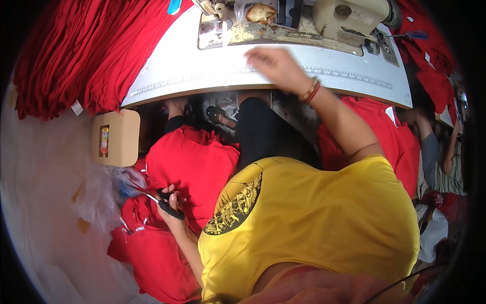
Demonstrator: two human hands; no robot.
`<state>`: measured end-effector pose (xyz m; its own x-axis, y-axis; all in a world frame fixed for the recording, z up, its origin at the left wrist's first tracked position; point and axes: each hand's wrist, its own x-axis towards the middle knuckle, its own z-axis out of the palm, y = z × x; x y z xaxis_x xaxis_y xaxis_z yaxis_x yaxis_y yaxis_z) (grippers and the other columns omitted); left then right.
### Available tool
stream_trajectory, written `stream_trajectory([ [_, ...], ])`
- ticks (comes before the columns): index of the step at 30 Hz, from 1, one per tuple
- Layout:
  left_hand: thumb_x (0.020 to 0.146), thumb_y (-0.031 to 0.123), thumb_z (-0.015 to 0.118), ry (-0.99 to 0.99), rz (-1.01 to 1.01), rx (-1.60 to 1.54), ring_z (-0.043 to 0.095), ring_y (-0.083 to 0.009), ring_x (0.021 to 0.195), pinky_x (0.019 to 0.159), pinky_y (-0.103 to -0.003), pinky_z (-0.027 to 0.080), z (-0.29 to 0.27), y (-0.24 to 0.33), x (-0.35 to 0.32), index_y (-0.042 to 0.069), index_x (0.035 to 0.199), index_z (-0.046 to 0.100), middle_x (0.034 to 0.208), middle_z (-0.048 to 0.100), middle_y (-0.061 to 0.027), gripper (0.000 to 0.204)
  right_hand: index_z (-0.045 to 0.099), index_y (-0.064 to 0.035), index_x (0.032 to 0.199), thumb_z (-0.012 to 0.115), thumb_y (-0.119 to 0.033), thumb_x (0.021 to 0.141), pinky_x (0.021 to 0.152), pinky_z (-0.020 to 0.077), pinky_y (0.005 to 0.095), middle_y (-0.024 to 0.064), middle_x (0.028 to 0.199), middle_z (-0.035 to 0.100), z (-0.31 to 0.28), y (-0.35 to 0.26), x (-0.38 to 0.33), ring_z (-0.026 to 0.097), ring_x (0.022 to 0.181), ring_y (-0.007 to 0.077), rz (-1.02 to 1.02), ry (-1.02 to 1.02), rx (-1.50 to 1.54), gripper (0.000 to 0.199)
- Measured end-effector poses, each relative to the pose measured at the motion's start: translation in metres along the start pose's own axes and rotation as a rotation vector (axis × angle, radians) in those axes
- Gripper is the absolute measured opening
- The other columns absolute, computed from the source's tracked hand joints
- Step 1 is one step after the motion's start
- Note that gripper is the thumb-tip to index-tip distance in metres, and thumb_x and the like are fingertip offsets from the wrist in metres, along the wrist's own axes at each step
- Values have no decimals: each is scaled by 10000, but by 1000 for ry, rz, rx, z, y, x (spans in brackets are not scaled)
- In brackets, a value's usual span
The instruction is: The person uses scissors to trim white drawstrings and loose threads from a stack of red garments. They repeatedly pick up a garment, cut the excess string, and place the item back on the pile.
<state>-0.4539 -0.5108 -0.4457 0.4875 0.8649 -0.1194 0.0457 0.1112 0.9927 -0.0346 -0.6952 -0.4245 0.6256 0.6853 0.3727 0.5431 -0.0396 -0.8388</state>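
Observation:
In my left hand (171, 200) is a pair of scissors (145, 191) with dark handles, its blades pointing up and to the left. That hand is low at my side, beside red fabric (195, 167) draped over my lap. My right hand (281, 68), wearing a bracelet, hovers over the white tabletop (172, 66). It is close to the front of the sewing machine (349, 17). Motion smears its fingers, so whether it holds anything cannot be made out.
A large stack of folded red fabric (81, 50) covers the far left. Below it stands a cardboard box (116, 138). A piece of bread (260, 13) lies at the machine bed. A screwdriver (416, 35) is at the right. Another person's arm (450, 152) shows at the right edge.

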Motion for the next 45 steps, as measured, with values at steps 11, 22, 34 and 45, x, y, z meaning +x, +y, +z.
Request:
stream_trajectory([
  [11,824,64,669,13,-10,-25,600,-143,753,550,-260,545,16,-16,21,8,1095,501,1022,604,-124,324,615,-34,1039,583,-121,739,833,473,422,163,981,637,-101,62,110,600,910,350,-187,65,-804,315],
  [22,809,51,683,-52,-25,98,594,-125,740,564,-229,540,23,-8,18,18,1106,493,1018,602,-102,353,583,-82,988,582,-228,775,786,473,432,173,928,623,-105,72,133,595,912,341,-7,11,-926,259],
  [34,794,78,707,-71,-9,170,600,-135,790,574,-217,521,34,0,13,25,1110,487,1008,597,-92,389,613,-53,988,639,-153,744,872,482,400,165,1051,624,-116,66,146,596,1014,312,49,-72,-1069,265],
  [45,770,8,700,-76,-36,56,588,-130,854,656,-206,484,31,-7,13,44,1080,504,1002,607,-69,368,649,-148,1015,646,-159,722,888,451,425,121,1066,611,-129,63,151,572,1024,310,-17,-139,-1060,293],
])
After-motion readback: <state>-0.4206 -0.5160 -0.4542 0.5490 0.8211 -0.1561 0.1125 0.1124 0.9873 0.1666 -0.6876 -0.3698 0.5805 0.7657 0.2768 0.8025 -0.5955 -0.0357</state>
